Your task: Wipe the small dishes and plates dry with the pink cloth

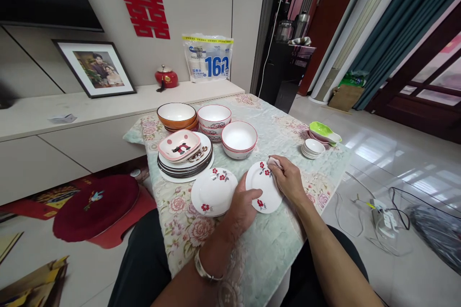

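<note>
My left hand (pixel 244 205) grips the left edge of a small white plate (pixel 264 186) with red flowers, its thumb lying over the front. At the plate's upper right rim, my right hand (pixel 288 177) pinches a pale folded cloth (pixel 275 161) against it. The plate is tilted up above the table. Left of it lies another white plate with red flowers (pixel 214 194), partly behind my left hand. Farther back stand red-rimmed white bowls (pixel 239 138) and a stack of plates (pixel 185 169) topped by a pink square dish (pixel 179 145).
A floral tablecloth (pixel 194 235) covers the table. Orange bowls (pixel 176 117) stand at the back left, small white dishes (pixel 312 147) and a green leaf-shaped dish (pixel 324 132) at the right edge. A red stool (pixel 97 206) is on the left; cables (pixel 385 220) lie on the floor at right.
</note>
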Action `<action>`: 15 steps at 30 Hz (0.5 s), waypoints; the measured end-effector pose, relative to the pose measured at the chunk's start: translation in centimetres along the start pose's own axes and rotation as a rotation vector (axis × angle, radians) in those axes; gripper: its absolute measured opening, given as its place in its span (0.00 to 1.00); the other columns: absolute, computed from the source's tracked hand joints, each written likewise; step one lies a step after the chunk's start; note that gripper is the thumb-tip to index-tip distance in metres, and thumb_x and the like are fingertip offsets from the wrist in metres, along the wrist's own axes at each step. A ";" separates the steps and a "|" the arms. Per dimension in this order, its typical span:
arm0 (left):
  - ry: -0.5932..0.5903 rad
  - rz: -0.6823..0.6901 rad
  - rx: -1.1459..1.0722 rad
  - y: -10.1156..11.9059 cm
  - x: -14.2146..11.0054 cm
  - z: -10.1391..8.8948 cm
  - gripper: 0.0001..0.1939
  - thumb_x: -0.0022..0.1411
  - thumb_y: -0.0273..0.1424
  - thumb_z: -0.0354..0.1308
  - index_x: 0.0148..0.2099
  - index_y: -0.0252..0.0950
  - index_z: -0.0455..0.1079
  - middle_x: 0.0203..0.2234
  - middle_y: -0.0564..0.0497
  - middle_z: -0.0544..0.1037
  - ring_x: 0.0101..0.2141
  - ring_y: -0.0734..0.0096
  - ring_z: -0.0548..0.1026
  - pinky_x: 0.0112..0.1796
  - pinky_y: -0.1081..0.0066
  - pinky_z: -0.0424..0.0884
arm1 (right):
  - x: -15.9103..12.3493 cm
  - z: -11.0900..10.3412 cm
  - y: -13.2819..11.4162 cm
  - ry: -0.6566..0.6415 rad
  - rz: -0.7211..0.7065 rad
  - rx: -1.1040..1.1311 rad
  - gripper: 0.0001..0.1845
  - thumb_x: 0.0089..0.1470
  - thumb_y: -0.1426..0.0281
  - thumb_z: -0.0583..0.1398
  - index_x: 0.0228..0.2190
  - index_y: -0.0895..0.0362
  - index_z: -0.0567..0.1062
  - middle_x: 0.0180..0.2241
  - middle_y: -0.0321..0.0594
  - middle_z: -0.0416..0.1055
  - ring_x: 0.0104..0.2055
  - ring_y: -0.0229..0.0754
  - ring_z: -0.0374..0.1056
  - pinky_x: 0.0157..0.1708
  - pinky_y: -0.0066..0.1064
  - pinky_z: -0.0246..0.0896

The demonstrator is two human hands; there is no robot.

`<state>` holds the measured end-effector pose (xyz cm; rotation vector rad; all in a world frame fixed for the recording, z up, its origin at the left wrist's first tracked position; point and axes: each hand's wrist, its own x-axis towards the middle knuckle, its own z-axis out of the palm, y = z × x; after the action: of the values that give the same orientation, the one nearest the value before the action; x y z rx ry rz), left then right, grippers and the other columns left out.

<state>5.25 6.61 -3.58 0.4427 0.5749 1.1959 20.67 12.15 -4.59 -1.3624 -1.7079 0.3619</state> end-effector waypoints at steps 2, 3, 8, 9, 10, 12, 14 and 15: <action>-0.012 -0.010 0.014 -0.3 0.0 0.0 0.38 0.40 0.19 0.58 0.58 0.36 0.68 0.46 0.45 0.80 0.52 0.47 0.74 0.53 0.53 0.69 | -0.3 0.3 -0.7 -0.023 -0.112 -0.063 0.16 0.61 0.65 0.56 0.47 0.55 0.76 0.43 0.46 0.76 0.45 0.48 0.71 0.46 0.40 0.65; -0.017 -0.008 0.011 -0.4 0.0 -0.1 0.39 0.39 0.18 0.57 0.58 0.37 0.68 0.47 0.45 0.80 0.53 0.47 0.74 0.53 0.53 0.69 | -0.5 0.5 -1.1 -0.044 -0.171 -0.082 0.17 0.62 0.65 0.55 0.49 0.54 0.75 0.45 0.47 0.76 0.47 0.48 0.71 0.48 0.41 0.65; -0.081 0.035 -0.031 -0.7 0.2 -0.3 0.47 0.39 0.16 0.56 0.64 0.43 0.62 0.49 0.47 0.78 0.53 0.52 0.74 0.53 0.57 0.70 | -1.4 1.6 -3.1 -0.153 -0.489 -0.084 0.20 0.66 0.67 0.52 0.56 0.54 0.71 0.58 0.49 0.68 0.60 0.50 0.63 0.59 0.49 0.57; -0.083 0.044 -0.033 -0.7 0.2 -0.3 0.47 0.39 0.16 0.56 0.64 0.44 0.61 0.49 0.47 0.78 0.53 0.52 0.74 0.53 0.57 0.70 | -1.4 1.7 -3.3 -0.175 -0.529 -0.086 0.20 0.66 0.68 0.52 0.57 0.53 0.70 0.58 0.49 0.67 0.61 0.50 0.62 0.60 0.50 0.56; -0.078 0.049 -0.036 -0.7 0.2 -0.3 0.47 0.39 0.16 0.56 0.64 0.44 0.62 0.50 0.47 0.78 0.54 0.52 0.73 0.53 0.57 0.70 | -1.4 1.7 -3.3 -0.190 -0.548 -0.097 0.20 0.66 0.68 0.51 0.57 0.53 0.70 0.59 0.48 0.67 0.61 0.50 0.61 0.60 0.51 0.55; -0.050 0.042 -0.042 -0.7 0.2 -0.3 0.46 0.38 0.16 0.55 0.63 0.42 0.63 0.50 0.47 0.78 0.54 0.51 0.73 0.53 0.56 0.70 | -1.2 1.7 -3.0 -0.173 -0.511 -0.160 0.20 0.67 0.68 0.51 0.57 0.52 0.70 0.58 0.47 0.68 0.61 0.50 0.61 0.60 0.52 0.54; -0.006 0.041 -0.041 -0.5 0.2 -0.2 0.45 0.37 0.17 0.54 0.62 0.40 0.64 0.49 0.46 0.79 0.54 0.49 0.73 0.53 0.55 0.71 | -0.9 1.6 -2.3 -0.120 -0.421 -0.236 0.20 0.68 0.67 0.50 0.57 0.53 0.70 0.57 0.49 0.69 0.61 0.52 0.61 0.59 0.53 0.55; 0.022 0.052 -0.037 -0.5 0.2 -0.2 0.45 0.37 0.17 0.55 0.62 0.39 0.64 0.49 0.45 0.79 0.54 0.49 0.73 0.53 0.54 0.71 | -0.8 1.6 -1.8 -0.092 -0.378 -0.261 0.20 0.68 0.67 0.50 0.57 0.54 0.70 0.56 0.50 0.69 0.60 0.53 0.61 0.58 0.53 0.56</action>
<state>5.49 6.68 -4.08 0.4152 0.5623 1.2601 18.32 11.29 -4.55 -1.1790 -2.0970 -0.0140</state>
